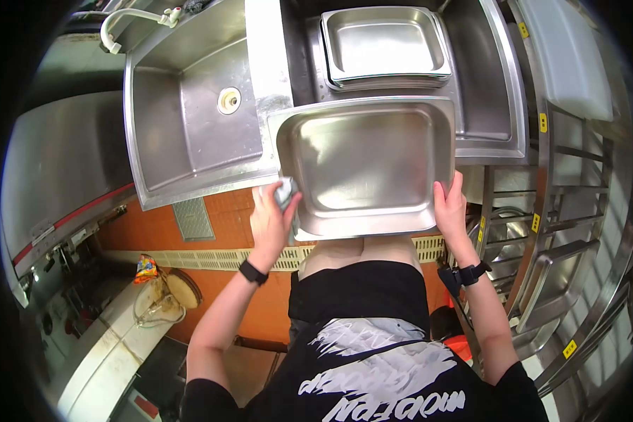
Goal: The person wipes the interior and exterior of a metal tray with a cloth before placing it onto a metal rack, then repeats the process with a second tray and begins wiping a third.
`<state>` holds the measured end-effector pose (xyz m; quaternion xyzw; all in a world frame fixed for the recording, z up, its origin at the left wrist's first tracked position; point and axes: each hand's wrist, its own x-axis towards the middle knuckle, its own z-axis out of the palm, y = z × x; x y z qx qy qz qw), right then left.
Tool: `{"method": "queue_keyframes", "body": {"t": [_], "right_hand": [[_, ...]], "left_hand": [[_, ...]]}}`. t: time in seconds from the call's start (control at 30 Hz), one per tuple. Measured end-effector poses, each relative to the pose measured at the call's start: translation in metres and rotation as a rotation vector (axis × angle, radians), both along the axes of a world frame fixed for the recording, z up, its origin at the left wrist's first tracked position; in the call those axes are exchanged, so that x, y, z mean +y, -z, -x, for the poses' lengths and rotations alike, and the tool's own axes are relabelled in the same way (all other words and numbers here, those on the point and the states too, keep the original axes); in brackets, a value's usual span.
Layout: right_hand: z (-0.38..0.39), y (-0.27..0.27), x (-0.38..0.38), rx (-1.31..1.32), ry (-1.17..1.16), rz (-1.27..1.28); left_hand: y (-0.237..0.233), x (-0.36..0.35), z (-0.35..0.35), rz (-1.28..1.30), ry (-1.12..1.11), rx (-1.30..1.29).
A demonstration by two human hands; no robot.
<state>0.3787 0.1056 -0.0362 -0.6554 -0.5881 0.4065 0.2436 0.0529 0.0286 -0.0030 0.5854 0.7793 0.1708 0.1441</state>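
Observation:
A deep stainless-steel pan (366, 158) is held level in front of me, its far rim over the front edge of the right sink. My left hand (271, 218) is at the pan's left side, its fingers closed around a crumpled grey-white cloth (284, 193) pressed against the rim. On the opposite side, my right hand (451, 207) grips the pan's right rim, thumb on the inside wall. Beyond the pan, a stack of shallower steel trays (387, 43) sits in the right sink (482, 77).
To the left is another sink basin (211, 116) with a drain and a white faucet (137, 17). A metal rack (541, 176) with yellow labels stands at the right, holding a steel tray (559, 281). A floor drain grate (193, 219) lies in the orange floor.

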Motion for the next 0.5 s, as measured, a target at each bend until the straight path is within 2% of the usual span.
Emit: {"method": "queue_keyframes", "body": {"t": [0.03, 0.1, 0.13, 0.2, 0.27, 0.37, 0.5], "right_hand": [[-0.003, 0.004, 0.0, 0.002, -0.005, 0.001], [-0.008, 0.012, 0.0, -0.27, -0.106, -0.261], [-0.009, 0.012, 0.0, -0.268, -0.112, -0.259], [-0.011, 0.012, 0.0, -0.077, -0.02, -0.067], [-0.01, 0.011, 0.0, -0.067, -0.004, -0.057], [-0.008, 0.01, -0.002, -0.041, 0.034, -0.047], [-0.005, 0.0, 0.001, -0.054, 0.078, 0.012]], "left_hand": [[0.004, 0.013, 0.007, -0.038, 0.049, 0.078], [0.007, 0.051, 0.018, -0.209, 0.152, 0.195], [0.003, 0.069, 0.021, -0.196, 0.149, 0.214], [-0.008, 0.105, 0.022, -0.283, 0.17, 0.268], [-0.017, 0.132, 0.024, -0.281, 0.225, 0.286], [-0.013, 0.135, 0.023, -0.259, 0.307, 0.311], [-0.007, 0.094, 0.013, -0.123, 0.425, 0.268]]}}
